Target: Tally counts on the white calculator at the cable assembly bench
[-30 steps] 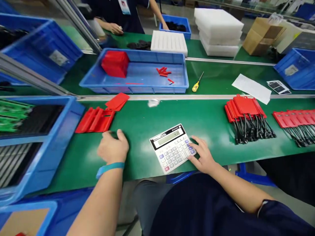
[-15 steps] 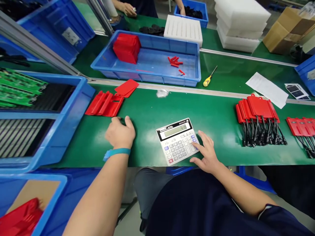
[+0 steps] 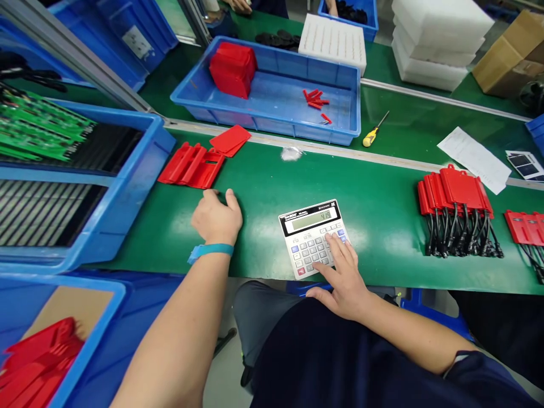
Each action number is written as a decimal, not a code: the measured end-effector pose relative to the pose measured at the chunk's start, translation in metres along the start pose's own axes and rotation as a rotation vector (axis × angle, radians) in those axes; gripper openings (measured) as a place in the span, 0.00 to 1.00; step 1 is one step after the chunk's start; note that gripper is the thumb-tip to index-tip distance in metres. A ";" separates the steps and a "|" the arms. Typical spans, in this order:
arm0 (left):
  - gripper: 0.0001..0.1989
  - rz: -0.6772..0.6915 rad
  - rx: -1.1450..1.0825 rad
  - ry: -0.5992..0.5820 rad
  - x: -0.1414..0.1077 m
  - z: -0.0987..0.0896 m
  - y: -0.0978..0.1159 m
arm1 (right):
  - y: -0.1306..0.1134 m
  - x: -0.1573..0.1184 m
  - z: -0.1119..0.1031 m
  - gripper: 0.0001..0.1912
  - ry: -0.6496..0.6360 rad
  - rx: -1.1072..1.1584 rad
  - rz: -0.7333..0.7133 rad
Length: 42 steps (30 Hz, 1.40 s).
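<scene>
A white desktop calculator (image 3: 306,220) lies on the green table, its display showing 419. Over its lower right keys my right hand (image 3: 344,277) is spread, fingers stretched out, with fingertips on or just above the keys. The right-hand keys are partly covered by it. My left hand (image 3: 217,216), with a blue wristband (image 3: 210,251), rests on the table left of the calculator, fingers curled into a loose fist and thumb apart. No object shows in it. Just beyond that hand lie red plastic housings (image 3: 192,165) and flat red plates (image 3: 230,140).
A blue tray (image 3: 293,122) holds red parts behind the calculator. Nearby are a clear plastic scrap (image 3: 291,153) and a yellow screwdriver (image 3: 370,137). Red cabled units (image 3: 457,190) lie to the right. A blue bin (image 3: 147,164) with circuit boards stands left. Other people's hands appear at the far side.
My right hand has shifted left and farther over the calculator keys. The view has moved slightly; my left hand stays resting in the same place. The display still reads 419.
</scene>
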State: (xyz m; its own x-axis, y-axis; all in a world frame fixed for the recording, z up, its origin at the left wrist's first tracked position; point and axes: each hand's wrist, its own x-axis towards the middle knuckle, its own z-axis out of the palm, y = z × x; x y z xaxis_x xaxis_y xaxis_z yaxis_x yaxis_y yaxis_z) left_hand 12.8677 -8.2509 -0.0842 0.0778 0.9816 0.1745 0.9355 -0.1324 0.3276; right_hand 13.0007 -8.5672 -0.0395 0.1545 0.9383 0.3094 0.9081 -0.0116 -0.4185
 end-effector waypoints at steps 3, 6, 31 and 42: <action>0.24 -0.009 -0.004 -0.008 0.000 -0.001 0.000 | -0.002 0.006 0.001 0.27 -0.036 -0.001 0.006; 0.24 -0.008 -0.004 -0.016 0.000 -0.002 0.000 | -0.004 0.011 0.004 0.30 -0.075 -0.005 0.008; 0.25 -0.006 -0.015 -0.021 0.000 -0.002 0.000 | 0.013 -0.004 -0.006 0.25 -0.023 -0.064 0.062; 0.25 -0.011 -0.004 -0.038 0.000 -0.005 0.002 | 0.001 0.004 -0.003 0.26 -0.001 -0.001 -0.006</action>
State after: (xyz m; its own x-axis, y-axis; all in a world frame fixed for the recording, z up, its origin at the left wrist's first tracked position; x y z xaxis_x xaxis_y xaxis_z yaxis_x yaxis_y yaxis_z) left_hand 12.8677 -8.2523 -0.0788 0.0808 0.9874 0.1358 0.9350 -0.1223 0.3330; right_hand 13.0037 -8.5646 -0.0367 0.1485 0.9387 0.3109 0.9095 -0.0063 -0.4156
